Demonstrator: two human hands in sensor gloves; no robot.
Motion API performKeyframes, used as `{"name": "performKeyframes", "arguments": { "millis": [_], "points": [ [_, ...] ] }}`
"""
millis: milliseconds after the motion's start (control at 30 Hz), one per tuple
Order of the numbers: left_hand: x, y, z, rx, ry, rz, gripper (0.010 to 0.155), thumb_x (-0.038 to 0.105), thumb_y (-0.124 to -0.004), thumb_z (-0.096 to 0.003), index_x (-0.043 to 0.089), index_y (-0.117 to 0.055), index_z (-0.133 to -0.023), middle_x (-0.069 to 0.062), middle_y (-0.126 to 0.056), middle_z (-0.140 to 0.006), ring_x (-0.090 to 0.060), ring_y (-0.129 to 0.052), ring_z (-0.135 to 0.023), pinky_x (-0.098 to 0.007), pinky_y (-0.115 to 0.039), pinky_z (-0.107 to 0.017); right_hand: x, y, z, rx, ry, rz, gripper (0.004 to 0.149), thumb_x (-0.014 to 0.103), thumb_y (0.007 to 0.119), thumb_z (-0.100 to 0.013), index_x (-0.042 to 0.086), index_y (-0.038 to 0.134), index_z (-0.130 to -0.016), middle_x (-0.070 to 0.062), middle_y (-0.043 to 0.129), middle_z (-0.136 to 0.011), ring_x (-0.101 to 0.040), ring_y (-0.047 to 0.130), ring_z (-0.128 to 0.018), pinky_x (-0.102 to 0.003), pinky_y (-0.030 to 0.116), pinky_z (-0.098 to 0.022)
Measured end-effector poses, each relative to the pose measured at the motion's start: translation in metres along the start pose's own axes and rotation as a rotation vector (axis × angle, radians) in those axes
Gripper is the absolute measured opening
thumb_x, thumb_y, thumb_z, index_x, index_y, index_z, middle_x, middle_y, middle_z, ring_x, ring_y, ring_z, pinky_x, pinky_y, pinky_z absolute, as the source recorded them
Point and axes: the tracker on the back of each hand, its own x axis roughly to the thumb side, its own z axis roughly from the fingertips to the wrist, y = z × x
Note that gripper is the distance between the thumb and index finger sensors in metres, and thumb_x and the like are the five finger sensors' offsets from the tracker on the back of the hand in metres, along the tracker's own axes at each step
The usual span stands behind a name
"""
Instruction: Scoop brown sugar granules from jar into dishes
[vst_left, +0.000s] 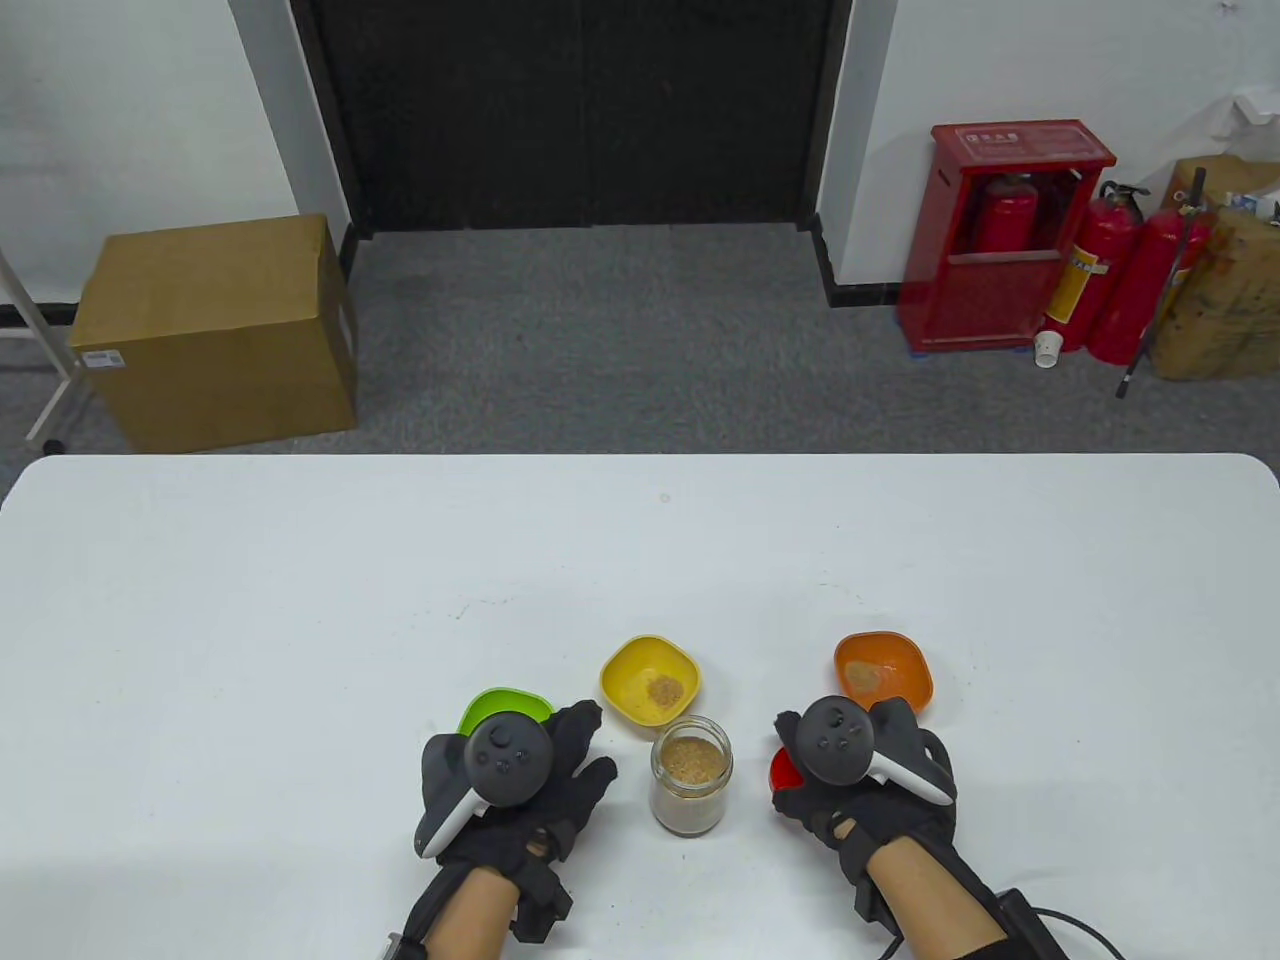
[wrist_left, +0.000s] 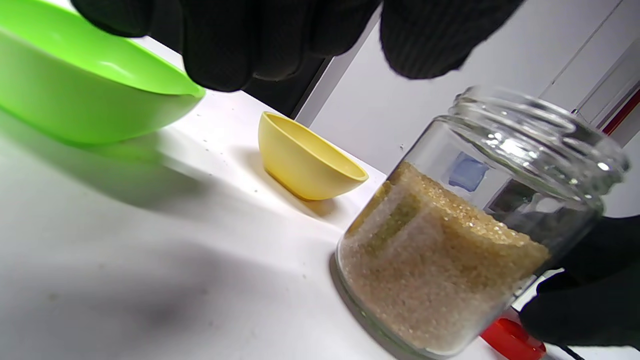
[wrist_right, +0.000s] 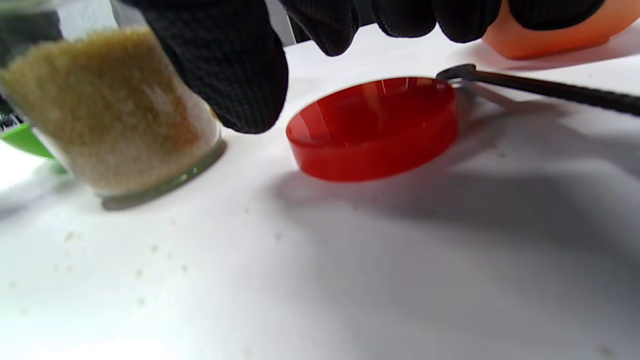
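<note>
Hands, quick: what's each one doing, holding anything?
Left hand: open, fingers relaxed above the green dish, holding nothing.
Right hand: open, fingers hang over the red lid, holding nothing.

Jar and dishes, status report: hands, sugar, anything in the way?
Both hands, left and right, open, no grip. Jar uncapped, sugar inside; yellow dish and orange dish hold some. Red lid and spoon lie under right hand.

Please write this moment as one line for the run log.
jar: open, upright | red lid: on table | spoon: on table, unheld | yellow dish, orange dish: sugar inside | left hand, right hand: hold nothing
</note>
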Motion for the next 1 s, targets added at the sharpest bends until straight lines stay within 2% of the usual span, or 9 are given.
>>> {"name": "performKeyframes", "arguments": {
  "millis": [200, 533, 1000],
  "points": [
    [0.001, -0.002, 0.000, -0.012, -0.005, -0.006, 0.067, 0.050, -0.081, -0.0527, 0.021, -0.061, -0.109, -0.008, -0.073, -0.112, -0.036, -0.085, -0.098, -0.068, -0.062, -0.070, 0.003, 0.012, -0.003, 0.053, 0.004, 0.016, 0.081, 0.035, 0.092, -0.050, 0.005, 0.050, -0.112, -0.039, 0.041, -0.115, -0.063, 0.047, -0.092, -0.079, 0.052, -0.056],
    [0.003, -0.004, -0.001, -0.024, -0.013, -0.010, 0.067, 0.050, -0.081, -0.0525, 0.021, -0.060, -0.109, -0.008, -0.072, -0.113, -0.036, -0.085, -0.098, -0.068, -0.062, -0.070, 0.007, 0.015, -0.007, 0.083, 0.018, 0.032, 0.083, 0.032, 0.092, -0.050, 0.003, 0.046, -0.112, -0.045, 0.037, -0.112, -0.065, 0.053, -0.087, -0.078, 0.056, -0.053],
    [0.005, -0.007, -0.001, -0.040, -0.024, -0.003, 0.067, 0.050, -0.082, -0.0525, 0.021, -0.060, -0.109, -0.009, -0.072, -0.113, -0.036, -0.084, -0.098, -0.067, -0.062, -0.071, 0.008, 0.016, -0.012, 0.059, 0.009, 0.022, 0.083, 0.030, 0.093, -0.049, 0.000, 0.046, -0.111, -0.042, 0.050, -0.110, -0.065, 0.053, -0.087, -0.079, 0.055, -0.054]
  ]
}}
